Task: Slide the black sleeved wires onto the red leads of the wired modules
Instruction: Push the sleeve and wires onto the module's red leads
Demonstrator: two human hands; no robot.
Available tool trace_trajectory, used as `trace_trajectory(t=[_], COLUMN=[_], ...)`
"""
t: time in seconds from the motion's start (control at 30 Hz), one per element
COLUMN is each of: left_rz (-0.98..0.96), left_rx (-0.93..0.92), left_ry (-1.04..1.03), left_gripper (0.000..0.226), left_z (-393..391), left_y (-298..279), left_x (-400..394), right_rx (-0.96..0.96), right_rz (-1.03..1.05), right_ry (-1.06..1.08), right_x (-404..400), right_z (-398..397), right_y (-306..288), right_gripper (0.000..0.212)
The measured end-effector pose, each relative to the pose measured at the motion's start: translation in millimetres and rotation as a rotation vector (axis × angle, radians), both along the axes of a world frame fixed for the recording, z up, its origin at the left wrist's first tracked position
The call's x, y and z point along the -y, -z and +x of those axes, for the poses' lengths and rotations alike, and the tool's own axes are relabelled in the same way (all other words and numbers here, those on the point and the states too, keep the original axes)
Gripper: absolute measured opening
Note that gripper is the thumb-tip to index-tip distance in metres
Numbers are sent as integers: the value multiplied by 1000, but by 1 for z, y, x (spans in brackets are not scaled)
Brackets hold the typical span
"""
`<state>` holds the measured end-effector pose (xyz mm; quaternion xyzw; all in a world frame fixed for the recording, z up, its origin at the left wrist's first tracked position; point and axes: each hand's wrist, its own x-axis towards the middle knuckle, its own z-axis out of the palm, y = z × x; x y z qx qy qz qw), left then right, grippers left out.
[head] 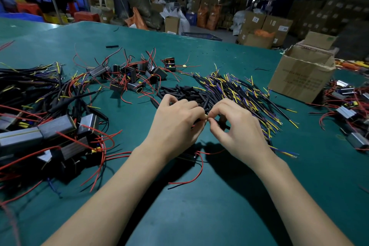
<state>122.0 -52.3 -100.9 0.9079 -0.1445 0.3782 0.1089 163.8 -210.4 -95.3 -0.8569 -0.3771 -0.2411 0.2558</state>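
Both hands meet over the middle of the green felt-covered table [199,215], fingertips almost touching. The left hand [175,124] has its fingers curled, thumb and forefinger pinched on a thin wire end with a small yellowish tip right at the meeting point. The right hand [235,126] pinches from the other side, its fingers curled over a short black sleeved piece [222,123] that shows just under the knuckles; how much of it is held I cannot tell.

Beneath the left wrist lies a small black wired module [186,158], its red leads [191,179] looping toward the near side of the table. Just beyond the hands sits a heap of short black tubing pieces [183,92], and to its right a fanned bundle of black sleeved wires with yellow and purple ends [249,94]. Farther off, left of centre, is a cluster of dark modules with red leads [135,74]. At the near left lies a large tangle of metal-cased modules with black cables [46,124]. An open brown cardboard box [303,76] stands at the right, with more modules [351,110] beyond it at the table's edge.
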Motion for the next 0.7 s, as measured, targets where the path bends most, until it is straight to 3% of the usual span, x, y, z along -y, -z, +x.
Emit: trace_trajectory(t=[0.13, 0.3, 0.4, 0.5, 0.7], left_rz=[-96, -476, -684, -762, -757], left_rx=[-105, -296, -417, -386, -340], left_ry=[12, 166, 286, 282, 278], left_gripper=[15, 13, 9, 8, 8], left_z=[-3, -2, 0, 0, 3], left_y=[-1, -2, -4, -4, 1], left_x=[-1, -2, -7, -6, -6], right_rx=[273, 503, 545, 292, -408], right_rz=[-106, -137, -120, 10, 376], right_ry=[2, -25, -44, -92, -77], right_x=[-3, -3, -4, -2, 0], right_z=[0, 4, 5, 5, 4], right_y=[0, -2, -1, 1, -3], right_gripper=[2, 12, 15, 4, 26])
